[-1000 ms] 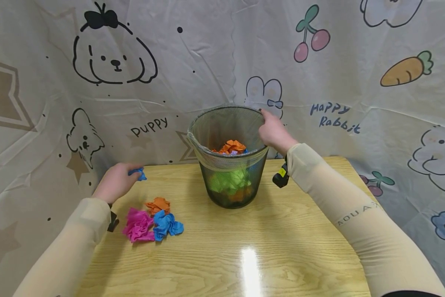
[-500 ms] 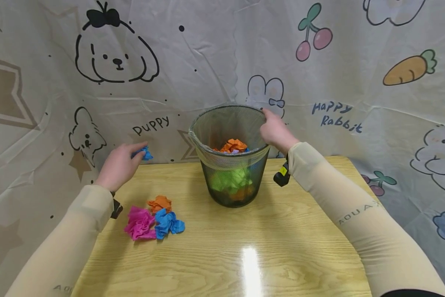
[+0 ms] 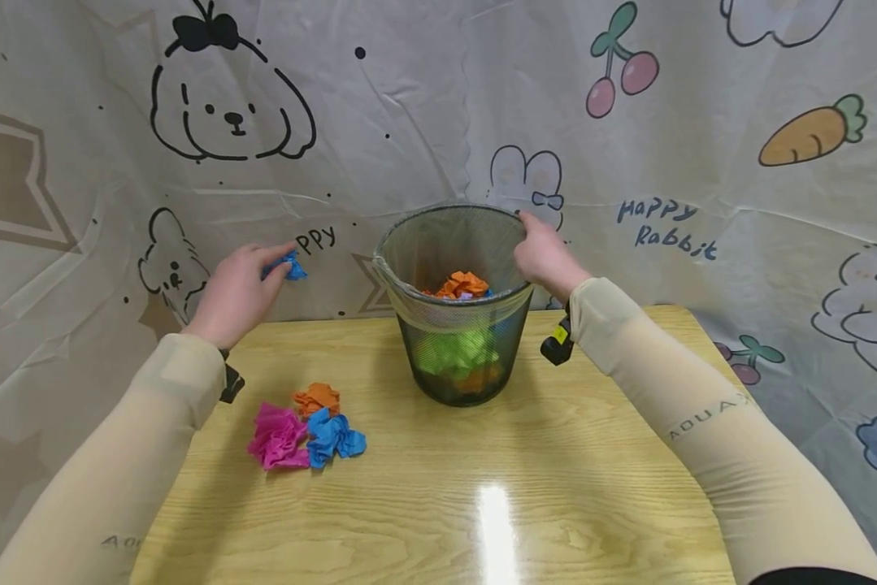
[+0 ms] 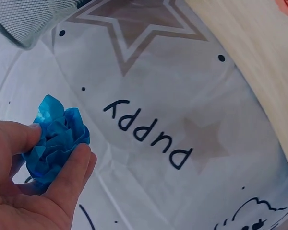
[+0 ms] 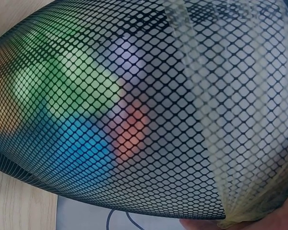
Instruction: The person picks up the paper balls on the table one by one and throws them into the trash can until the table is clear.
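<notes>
A crumpled blue paper ball [image 4: 57, 139] is pinched between the thumb and fingers of my left hand [image 3: 236, 292], raised above the table's back left, left of the bin. My right hand [image 3: 546, 256] grips the right rim of a black mesh wastebasket [image 3: 460, 341] lined with a clear bag. Inside the basket, an orange paper ball [image 3: 463, 284] tops the pile, and green, blue, purple and orange paper shows through the mesh in the right wrist view. On the table at left lie a magenta paper ball [image 3: 279, 439], a second blue paper ball [image 3: 333, 437] and another orange paper ball [image 3: 317, 398].
The wooden table [image 3: 423, 496] backs onto a printed cloth curtain [image 3: 409, 106] with cartoon drawings, which hangs behind and along both sides. The wastebasket stands near the table's back edge.
My left hand has risen from near the tabletop, bringing the blue paper ball up and slightly right. The right hand keeps its hold on the rim, and the other paper balls stay put.
</notes>
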`<act>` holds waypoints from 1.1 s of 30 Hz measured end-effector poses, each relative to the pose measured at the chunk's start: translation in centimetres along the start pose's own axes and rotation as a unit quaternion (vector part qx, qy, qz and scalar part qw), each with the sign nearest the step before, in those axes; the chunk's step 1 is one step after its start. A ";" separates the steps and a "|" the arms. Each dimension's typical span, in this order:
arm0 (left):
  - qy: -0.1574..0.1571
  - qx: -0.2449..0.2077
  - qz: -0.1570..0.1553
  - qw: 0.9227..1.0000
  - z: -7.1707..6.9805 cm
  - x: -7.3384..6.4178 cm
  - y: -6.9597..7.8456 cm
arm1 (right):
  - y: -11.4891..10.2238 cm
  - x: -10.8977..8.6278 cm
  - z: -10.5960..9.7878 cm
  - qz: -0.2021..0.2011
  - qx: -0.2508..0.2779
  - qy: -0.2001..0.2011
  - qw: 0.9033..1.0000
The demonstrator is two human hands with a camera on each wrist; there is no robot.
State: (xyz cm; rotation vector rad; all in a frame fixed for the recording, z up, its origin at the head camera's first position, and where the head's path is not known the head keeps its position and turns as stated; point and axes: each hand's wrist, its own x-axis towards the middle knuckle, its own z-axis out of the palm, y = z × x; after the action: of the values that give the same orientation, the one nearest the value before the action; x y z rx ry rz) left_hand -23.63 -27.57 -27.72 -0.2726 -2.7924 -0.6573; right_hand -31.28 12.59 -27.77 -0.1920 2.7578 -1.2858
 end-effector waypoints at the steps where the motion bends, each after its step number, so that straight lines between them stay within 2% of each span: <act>1: 0.002 -0.001 0.001 1.000 -0.1 0.1 0.2 | 0.0 0.0 0.0 0.000 -0.002 0.001 1.000; 9: 0.011 0.003 0.020 1.000 -0.8 1.5 1.8 | 0.0 0.0 -0.2 0.000 -0.001 -0.002 1.000; 18: 0.002 0.002 0.029 1.000 -0.9 2.9 4.3 | 0.0 -0.1 -0.3 0.003 -0.005 -0.001 1.000; 25: 0.005 -0.008 0.054 0.998 -0.4 4.0 6.4 | -0.1 -0.2 -0.2 0.006 -0.005 0.002 1.000; 33: 0.006 -0.023 0.099 0.995 0.9 5.6 9.8 | -0.1 -0.2 -0.1 0.005 -0.003 -0.003 1.000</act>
State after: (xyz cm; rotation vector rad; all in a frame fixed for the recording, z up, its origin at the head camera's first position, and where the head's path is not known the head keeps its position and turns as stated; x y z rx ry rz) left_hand -26.82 -17.81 -22.79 -0.5427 -2.6946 -0.6720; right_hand -31.09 12.62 -27.63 -0.1826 2.7543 -1.2735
